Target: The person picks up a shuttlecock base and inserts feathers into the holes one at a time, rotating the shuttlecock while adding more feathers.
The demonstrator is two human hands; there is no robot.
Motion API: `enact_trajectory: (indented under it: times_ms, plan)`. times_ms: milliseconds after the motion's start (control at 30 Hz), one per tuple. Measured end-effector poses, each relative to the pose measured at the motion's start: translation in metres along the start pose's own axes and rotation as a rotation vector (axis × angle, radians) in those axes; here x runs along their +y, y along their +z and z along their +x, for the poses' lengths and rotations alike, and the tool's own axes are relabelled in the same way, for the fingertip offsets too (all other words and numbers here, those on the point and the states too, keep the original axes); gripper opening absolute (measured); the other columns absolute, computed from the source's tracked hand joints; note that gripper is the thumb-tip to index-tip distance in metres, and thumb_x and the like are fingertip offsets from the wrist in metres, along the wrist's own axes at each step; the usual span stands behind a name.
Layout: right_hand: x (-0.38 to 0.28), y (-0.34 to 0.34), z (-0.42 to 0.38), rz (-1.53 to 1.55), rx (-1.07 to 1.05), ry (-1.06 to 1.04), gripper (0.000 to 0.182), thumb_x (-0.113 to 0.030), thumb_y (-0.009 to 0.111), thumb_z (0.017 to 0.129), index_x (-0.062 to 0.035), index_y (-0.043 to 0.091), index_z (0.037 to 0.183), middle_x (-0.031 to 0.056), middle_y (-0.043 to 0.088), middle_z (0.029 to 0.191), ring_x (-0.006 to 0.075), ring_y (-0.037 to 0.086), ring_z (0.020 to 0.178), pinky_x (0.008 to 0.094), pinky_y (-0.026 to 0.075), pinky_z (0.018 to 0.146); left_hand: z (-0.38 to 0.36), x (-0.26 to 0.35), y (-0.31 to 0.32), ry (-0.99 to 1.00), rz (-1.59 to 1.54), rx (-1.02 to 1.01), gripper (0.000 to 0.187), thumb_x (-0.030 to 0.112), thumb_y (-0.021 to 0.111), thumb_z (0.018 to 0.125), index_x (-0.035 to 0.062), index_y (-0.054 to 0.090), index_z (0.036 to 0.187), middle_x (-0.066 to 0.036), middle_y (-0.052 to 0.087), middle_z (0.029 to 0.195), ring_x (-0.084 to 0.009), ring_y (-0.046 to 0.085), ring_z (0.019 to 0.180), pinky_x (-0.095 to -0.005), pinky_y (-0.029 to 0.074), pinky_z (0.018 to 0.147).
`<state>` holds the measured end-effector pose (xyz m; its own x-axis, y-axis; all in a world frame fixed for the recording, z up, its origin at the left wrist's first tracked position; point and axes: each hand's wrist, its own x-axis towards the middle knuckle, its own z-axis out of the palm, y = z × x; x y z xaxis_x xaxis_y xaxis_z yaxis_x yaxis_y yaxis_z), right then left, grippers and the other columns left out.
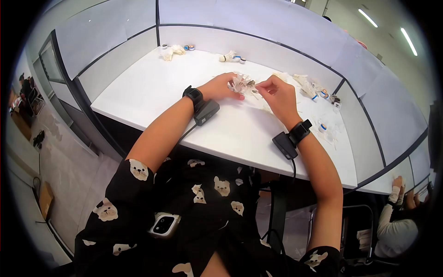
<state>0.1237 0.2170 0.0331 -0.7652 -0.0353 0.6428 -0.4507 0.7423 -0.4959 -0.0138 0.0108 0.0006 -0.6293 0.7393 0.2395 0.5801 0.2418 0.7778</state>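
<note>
Near the middle of the white table (240, 124), my left hand (222, 87) curls around a whitish feathery shuttlecock (241, 83), holding it from the left. My right hand (278, 95) is at its right side, thumb and forefinger pinched together; whatever lies between those fingertips is too small to make out. Loose feather pieces (265, 107) lie under and beside the hands.
Feathers (173, 52) and small round pieces (189, 47) lie at the back left. A shuttlecock (229, 57) lies at the back. More feathers (304, 84) and a cork (322, 127) are on the right. Partitions border the table. Another person (399, 226) sits far right.
</note>
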Motion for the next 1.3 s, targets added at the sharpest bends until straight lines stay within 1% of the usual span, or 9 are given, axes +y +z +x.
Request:
enact_trajectory:
  times_ms: [133, 233, 400, 500, 633, 733, 933, 1233, 1300]
  plan:
    - [0.002, 0.001, 0.000, -0.033, -0.018, -0.008, 0.009, -0.007, 0.077, 0.089, -0.0016, 0.070, 0.090, 0.0076, 0.076, 0.086, 0.0130, 0.072, 0.076, 0.0258, 0.057, 0.069, 0.000, -0.002, 0.000, 0.027, 0.028, -0.003, 0.058, 0.027, 0.090, 0.078, 0.0063, 0.063, 0.125, -0.007, 0.066, 0.117, -0.0180, 0.060, 0.108, -0.0323, 0.047, 0.097]
    - [0.013, 0.007, 0.000, 0.008, 0.025, -0.073, 0.010, -0.013, 0.076, 0.089, -0.0056, 0.069, 0.089, 0.0086, 0.076, 0.081, 0.0202, 0.070, 0.066, 0.0312, 0.054, 0.063, 0.000, 0.002, 0.000, 0.022, 0.034, 0.002, 0.057, 0.027, 0.090, 0.078, 0.0066, 0.064, 0.125, -0.007, 0.067, 0.117, -0.0181, 0.060, 0.108, -0.0324, 0.047, 0.097]
    - [0.009, 0.010, -0.002, 0.003, -0.028, -0.033, 0.008, -0.012, 0.075, 0.088, -0.0062, 0.070, 0.089, 0.0075, 0.075, 0.083, 0.0208, 0.071, 0.071, 0.0318, 0.054, 0.065, -0.001, 0.001, 0.000, 0.027, -0.020, 0.009, 0.057, 0.027, 0.090, 0.077, 0.0067, 0.064, 0.123, -0.009, 0.065, 0.118, -0.0193, 0.060, 0.109, -0.0330, 0.047, 0.098]
    - [0.009, 0.009, -0.002, -0.006, -0.037, -0.065, 0.006, -0.010, 0.075, 0.087, -0.0065, 0.070, 0.088, 0.0072, 0.075, 0.087, 0.0206, 0.071, 0.075, 0.0318, 0.055, 0.067, -0.001, 0.005, 0.000, 0.090, 0.101, 0.054, 0.056, 0.027, 0.090, 0.077, 0.0065, 0.064, 0.123, -0.010, 0.063, 0.119, -0.0203, 0.060, 0.110, -0.0340, 0.047, 0.098]
    - [0.007, 0.010, -0.002, -0.025, -0.016, -0.085, 0.006, -0.008, 0.075, 0.085, -0.0068, 0.070, 0.088, 0.0072, 0.074, 0.087, 0.0210, 0.071, 0.076, 0.0324, 0.053, 0.067, 0.005, -0.013, 0.003, 0.270, 0.276, 0.176, 0.056, 0.027, 0.091, 0.075, 0.0109, 0.065, 0.121, -0.006, 0.060, 0.118, -0.0277, 0.050, 0.116, -0.0396, 0.043, 0.103]
    - [0.008, 0.010, -0.002, -0.052, -0.010, -0.066, 0.007, -0.008, 0.075, 0.084, -0.0072, 0.070, 0.087, 0.0071, 0.073, 0.087, 0.0211, 0.071, 0.077, 0.0328, 0.053, 0.066, 0.007, -0.013, 0.003, 0.307, 0.294, 0.158, 0.055, 0.027, 0.092, 0.074, 0.0129, 0.065, 0.120, -0.005, 0.059, 0.119, -0.0301, 0.045, 0.117, -0.0412, 0.041, 0.105]
    - [0.012, 0.010, -0.003, -0.127, 0.012, -0.080, 0.007, -0.009, 0.075, 0.083, -0.0083, 0.069, 0.086, 0.0071, 0.073, 0.086, 0.0215, 0.071, 0.077, 0.0346, 0.053, 0.065, 0.007, -0.013, 0.004, 0.281, 0.224, 0.169, 0.056, 0.026, 0.091, 0.073, 0.0130, 0.064, 0.120, -0.005, 0.058, 0.120, -0.0302, 0.045, 0.118, -0.0410, 0.042, 0.104]
    - [0.010, 0.008, -0.003, -0.316, 0.020, -0.099, 0.011, -0.012, 0.081, 0.083, -0.0073, 0.070, 0.085, 0.0058, 0.073, 0.080, 0.0184, 0.071, 0.071, 0.0315, 0.053, 0.062, 0.003, -0.007, 0.005, 0.260, 0.213, 0.187, 0.052, 0.022, 0.090, 0.076, 0.0097, 0.064, 0.120, -0.007, 0.060, 0.121, -0.0266, 0.053, 0.115, -0.0383, 0.047, 0.099]
    - [0.010, 0.008, -0.003, -0.331, 0.015, -0.087, 0.009, -0.013, 0.079, 0.083, -0.0092, 0.070, 0.085, 0.0054, 0.073, 0.079, 0.0201, 0.071, 0.071, 0.0334, 0.052, 0.061, 0.008, -0.015, 0.004, 0.219, 0.091, 0.118, 0.058, 0.029, 0.090, 0.075, 0.0113, 0.064, 0.124, -0.009, 0.061, 0.121, -0.0290, 0.051, 0.119, -0.0393, 0.043, 0.103]
